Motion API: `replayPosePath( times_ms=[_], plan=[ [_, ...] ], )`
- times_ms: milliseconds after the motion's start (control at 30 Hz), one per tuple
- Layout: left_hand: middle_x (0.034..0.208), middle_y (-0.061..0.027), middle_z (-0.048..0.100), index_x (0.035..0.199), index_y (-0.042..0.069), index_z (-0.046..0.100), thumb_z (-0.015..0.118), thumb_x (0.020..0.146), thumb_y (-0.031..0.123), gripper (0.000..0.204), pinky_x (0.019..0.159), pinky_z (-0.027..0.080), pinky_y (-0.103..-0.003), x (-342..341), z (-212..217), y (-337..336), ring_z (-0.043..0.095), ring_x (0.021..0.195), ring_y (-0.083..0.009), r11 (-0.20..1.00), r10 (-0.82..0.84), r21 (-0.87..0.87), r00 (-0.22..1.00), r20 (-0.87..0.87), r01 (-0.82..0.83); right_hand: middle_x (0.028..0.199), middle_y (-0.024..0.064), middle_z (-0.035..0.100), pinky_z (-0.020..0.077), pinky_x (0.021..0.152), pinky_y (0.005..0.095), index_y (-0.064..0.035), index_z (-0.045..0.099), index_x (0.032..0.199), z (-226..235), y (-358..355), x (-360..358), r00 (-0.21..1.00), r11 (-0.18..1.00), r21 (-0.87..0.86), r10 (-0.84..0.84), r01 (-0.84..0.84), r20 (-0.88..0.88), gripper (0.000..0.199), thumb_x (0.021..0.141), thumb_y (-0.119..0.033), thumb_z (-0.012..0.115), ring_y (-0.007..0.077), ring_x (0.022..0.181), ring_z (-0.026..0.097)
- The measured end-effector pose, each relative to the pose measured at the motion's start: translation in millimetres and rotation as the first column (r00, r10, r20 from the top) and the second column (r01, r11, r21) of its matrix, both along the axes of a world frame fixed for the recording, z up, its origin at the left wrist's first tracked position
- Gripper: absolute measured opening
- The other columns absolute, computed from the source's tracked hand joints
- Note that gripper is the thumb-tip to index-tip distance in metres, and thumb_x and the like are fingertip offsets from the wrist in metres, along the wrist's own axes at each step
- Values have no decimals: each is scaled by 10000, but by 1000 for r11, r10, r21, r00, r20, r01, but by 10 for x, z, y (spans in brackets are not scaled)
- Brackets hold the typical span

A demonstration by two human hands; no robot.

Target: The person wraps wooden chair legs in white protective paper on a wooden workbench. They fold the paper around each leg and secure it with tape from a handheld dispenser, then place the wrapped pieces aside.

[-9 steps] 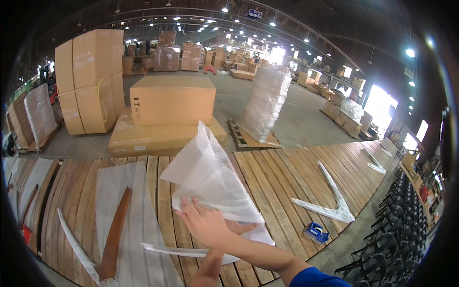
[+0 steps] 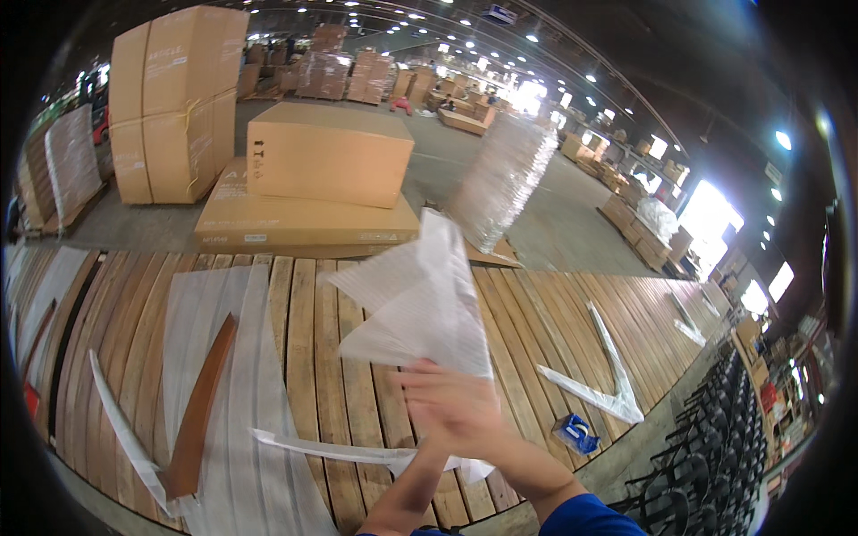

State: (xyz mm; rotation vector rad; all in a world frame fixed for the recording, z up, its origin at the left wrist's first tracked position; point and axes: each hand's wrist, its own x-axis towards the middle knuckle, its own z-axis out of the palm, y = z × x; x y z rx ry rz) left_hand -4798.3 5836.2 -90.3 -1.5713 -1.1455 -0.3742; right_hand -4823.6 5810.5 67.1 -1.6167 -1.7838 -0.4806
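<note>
A sheet of white foam wrap [image 2: 411, 304] is folded into a tall pointed shape around one arm of a V-shaped part. That part's other arm [image 2: 326, 449], covered in white wrap, stretches left over the slats. My right hand [image 2: 460, 413] lies across the lower end of the foam, fingers stretched leftward and blurred. My left hand [image 2: 429, 366] is mostly hidden behind it, at the foam. To the left, a brown wooden V-shaped part [image 2: 204, 406], one arm in white wrap, rests partly on a flat foam sheet [image 2: 273, 447].
A blue tape dispenser [image 2: 576, 432] sits on the slatted wooden table [image 2: 527, 330], near a wrapped V-shaped part [image 2: 612, 384]. Large cartons [image 2: 331, 152] and a film-wrapped stack [image 2: 505, 179] stand beyond. Rows of black chair-like pieces [image 2: 715, 438] fill the right side.
The view has tilted down and shifted. My right hand has moved right along the foam wrap, and the foam's pointed top now leans more to the right.
</note>
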Motion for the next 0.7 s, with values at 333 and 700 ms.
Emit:
replayPosePath(
  times_ms=[333, 700],
  plan=[
    [1106, -76, 725, 1107, -14, 661, 551, 1048, 403, 435, 873, 541, -333, 21, -261, -53, 679, 985, -164, 250, 952, 832, 34, -306, 496, 1136, 129, 685, 537, 879, 371, -15, 670, 1047, -913, 694, 1428, 135, 862, -451, -430, -233, -893, 206, 994, -198, 593, 223, 1009, 654],
    [1288, -112, 604, 1332, 7, 478, 791, 894, 183, 566, 945, 512, -349, -509, 129, -227, 627, 1093, -201, -143, 886, 864, -328, 329, 482, 1154, 81, 676, 532, 842, 320, -14, 697, 1121, -240, -253, 1085, 100, 992, -123, -123, 11, -987, 267, 1002, -248, 649, 156, 1000, 629]
  ],
)
